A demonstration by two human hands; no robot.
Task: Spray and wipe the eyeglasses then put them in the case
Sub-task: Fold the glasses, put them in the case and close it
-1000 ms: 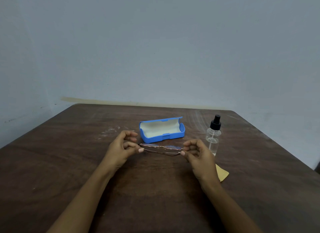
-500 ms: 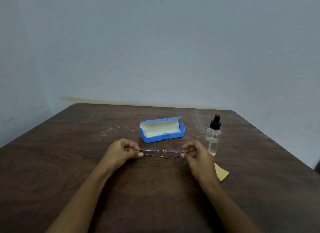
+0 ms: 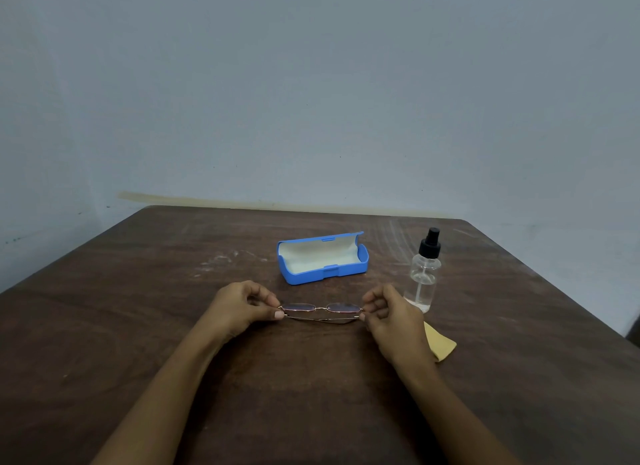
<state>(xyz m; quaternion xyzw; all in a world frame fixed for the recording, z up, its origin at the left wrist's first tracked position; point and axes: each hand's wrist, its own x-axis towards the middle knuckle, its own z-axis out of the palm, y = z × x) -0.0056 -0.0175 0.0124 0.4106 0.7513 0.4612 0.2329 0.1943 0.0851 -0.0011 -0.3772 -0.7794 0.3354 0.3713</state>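
sitting on the brown table [image 3: 138,326], the open blue case [image 3: 323,262] lies crosswise beyond both hands. the spray bottle [image 3: 424,274] stands just beside the right hand [image 3: 391,321], the yellow cloth [image 3: 441,345] partly hidden behind it, so that hand looks likelier to reach. it and the left hand [image 3: 239,308] each pinch an end of the folded eyeglasses [image 3: 320,312], low near the table, long axis left-right, parallel to the case.

Folded thin gold-wire eyeglasses [image 3: 320,312] pinched at both ends: left grip [image 3: 239,308], right grip [image 3: 394,321]. Open blue plastic case [image 3: 311,276] behind on dark wooden table [image 3: 138,326]; clear spray bottle [image 3: 423,274] w/ black cap & yellow cloth [image 3: 442,346] at right.
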